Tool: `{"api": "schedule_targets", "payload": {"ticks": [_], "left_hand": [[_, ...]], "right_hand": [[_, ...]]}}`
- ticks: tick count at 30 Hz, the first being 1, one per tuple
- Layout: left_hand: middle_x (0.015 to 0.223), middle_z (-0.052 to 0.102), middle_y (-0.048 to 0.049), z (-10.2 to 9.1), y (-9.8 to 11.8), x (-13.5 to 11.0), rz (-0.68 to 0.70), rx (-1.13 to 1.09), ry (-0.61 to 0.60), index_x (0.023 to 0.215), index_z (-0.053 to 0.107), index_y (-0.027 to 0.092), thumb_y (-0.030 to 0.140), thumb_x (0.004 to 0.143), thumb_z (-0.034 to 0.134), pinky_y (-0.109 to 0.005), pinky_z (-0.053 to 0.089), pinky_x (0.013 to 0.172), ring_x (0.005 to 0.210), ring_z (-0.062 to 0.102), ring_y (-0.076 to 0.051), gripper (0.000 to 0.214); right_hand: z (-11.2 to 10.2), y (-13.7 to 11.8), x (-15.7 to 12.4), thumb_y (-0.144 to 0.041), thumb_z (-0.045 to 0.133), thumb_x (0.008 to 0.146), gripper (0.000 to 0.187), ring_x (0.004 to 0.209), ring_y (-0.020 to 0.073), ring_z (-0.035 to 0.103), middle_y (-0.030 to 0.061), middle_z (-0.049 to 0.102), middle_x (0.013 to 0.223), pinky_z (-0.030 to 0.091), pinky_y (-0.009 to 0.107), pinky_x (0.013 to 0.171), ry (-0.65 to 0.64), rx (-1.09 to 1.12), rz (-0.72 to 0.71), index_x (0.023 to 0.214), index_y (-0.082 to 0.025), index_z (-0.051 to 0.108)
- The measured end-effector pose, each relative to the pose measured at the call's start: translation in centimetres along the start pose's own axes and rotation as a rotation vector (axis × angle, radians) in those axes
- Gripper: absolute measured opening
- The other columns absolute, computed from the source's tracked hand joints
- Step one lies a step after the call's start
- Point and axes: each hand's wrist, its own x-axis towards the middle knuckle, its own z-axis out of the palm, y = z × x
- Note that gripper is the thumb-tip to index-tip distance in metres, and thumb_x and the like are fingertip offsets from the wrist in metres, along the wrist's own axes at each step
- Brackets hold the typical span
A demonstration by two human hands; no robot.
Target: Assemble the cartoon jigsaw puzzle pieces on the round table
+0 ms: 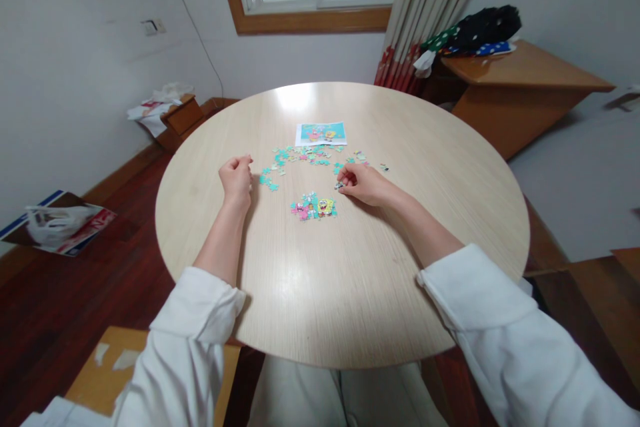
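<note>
On the round table a partly joined jigsaw puzzle (313, 207) shows a pink, a teal and a yellow cartoon figure. Loose puzzle pieces (279, 161), mostly turquoise, lie in an arc beyond it. My right hand (364, 183), right of the joined part, pinches a small puzzle piece (339, 185) between thumb and fingers. My left hand (237, 179) rests on the left side of the table, its fingers curled into a loose fist beside the turquoise pieces. Whether anything is inside that fist is hidden. Behind the loose pieces lies a printed reference picture (321, 134).
The pale wooden table (310, 287) has a rounded edge. A wooden desk (525, 70) with dark cloth on it stands at the back right. At the left is a small cabinet (184, 119); a plastic bag (60, 223) lies on flat boxes on the floor.
</note>
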Motion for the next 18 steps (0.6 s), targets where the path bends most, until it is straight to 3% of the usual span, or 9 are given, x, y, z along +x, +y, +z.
{"api": "schedule_targets", "payload": {"ticks": [18], "left_hand": [[0.045,0.035,0.0078,-0.15,-0.49,0.14,0.08,0.091,-0.01,0.061,0.054,0.016,0.023,0.074,0.056,-0.022,0.02,0.043,0.041,0.029,-0.007,0.014]], "right_hand": [[-0.15,-0.37,-0.11,-0.011,0.065,0.071,0.013,0.06,0.0118,0.051,-0.0031,0.055,0.064,0.041,0.027,0.062,0.01,-0.067,0.012,0.082,-0.017,0.062]]}}
